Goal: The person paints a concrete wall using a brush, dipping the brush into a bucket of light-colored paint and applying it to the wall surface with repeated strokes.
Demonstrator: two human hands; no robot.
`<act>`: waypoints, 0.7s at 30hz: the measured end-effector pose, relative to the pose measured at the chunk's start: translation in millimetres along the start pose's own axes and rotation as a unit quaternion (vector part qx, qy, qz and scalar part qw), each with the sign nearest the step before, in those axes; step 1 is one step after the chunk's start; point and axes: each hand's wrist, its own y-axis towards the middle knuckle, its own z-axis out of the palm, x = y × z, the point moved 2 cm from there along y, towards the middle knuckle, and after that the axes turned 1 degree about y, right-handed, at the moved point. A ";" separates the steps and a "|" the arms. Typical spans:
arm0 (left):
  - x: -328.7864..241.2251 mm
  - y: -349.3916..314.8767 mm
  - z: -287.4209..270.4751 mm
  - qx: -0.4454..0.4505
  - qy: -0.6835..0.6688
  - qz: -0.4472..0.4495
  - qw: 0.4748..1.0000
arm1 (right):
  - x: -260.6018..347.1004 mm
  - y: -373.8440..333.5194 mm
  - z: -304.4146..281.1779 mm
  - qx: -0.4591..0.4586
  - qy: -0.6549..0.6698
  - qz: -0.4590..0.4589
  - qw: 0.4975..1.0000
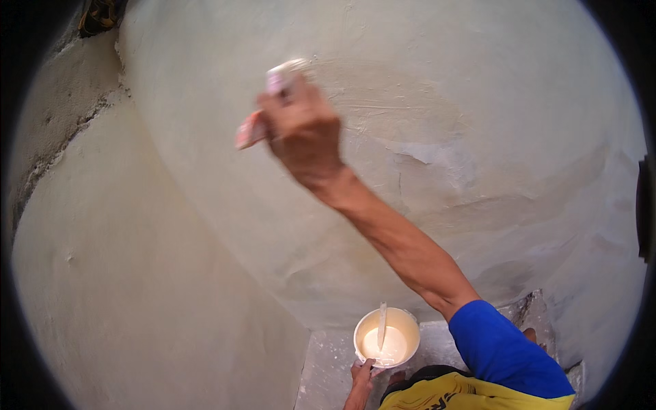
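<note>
My right hand [304,130] is raised against the plastered wall [225,157], fingers closed around a wide paintbrush [285,75]. The brush's pale head points up at the wall, and its orange-red handle end sticks out below the fist. Motion blurs the brush, so I cannot tell whether its bristles touch the wall. Low in front of me, my left hand [364,374] grips the near rim of a white bucket [404,324]. Cream-coloured liquid paint [393,347] lies in it. A pale flat stick [382,328] leans inside, its upper end over the far rim.
A second wall [137,273] meets the first in a corner on the left. Rough broken plaster [75,130] runs along its upper edge, with a dark object [99,17] at the top left. Grey, paint-spotted floor [328,362] lies below. A dark edge [644,208] shows far right.
</note>
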 end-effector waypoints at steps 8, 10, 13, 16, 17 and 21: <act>1.2 3.3 0.6 0.015 -0.025 0.009 1.000 | -56.5 -37.2 -78.0 0.027 0.182 0.163 0.969; -0.5 5.2 0.0 0.000 -0.027 0.003 1.000 | -81.3 -56.6 -136.1 -0.013 0.157 0.253 0.955; -3.8 7.3 -1.5 0.020 -0.002 -0.001 1.000 | -106.1 -65.2 -199.1 -0.082 0.043 0.281 0.955; -3.9 9.2 -2.8 -0.002 0.014 0.011 1.000 | -109.6 -67.4 -214.6 -0.042 -0.095 0.152 0.983; -3.1 9.5 -2.9 0.001 0.013 0.017 1.000 | -107.9 -69.4 -208.3 -0.033 -0.087 0.172 0.981; 1.9 9.6 -0.9 0.039 -0.030 0.037 0.998 | -63.4 -87.1 -148.0 0.050 -0.092 0.051 0.993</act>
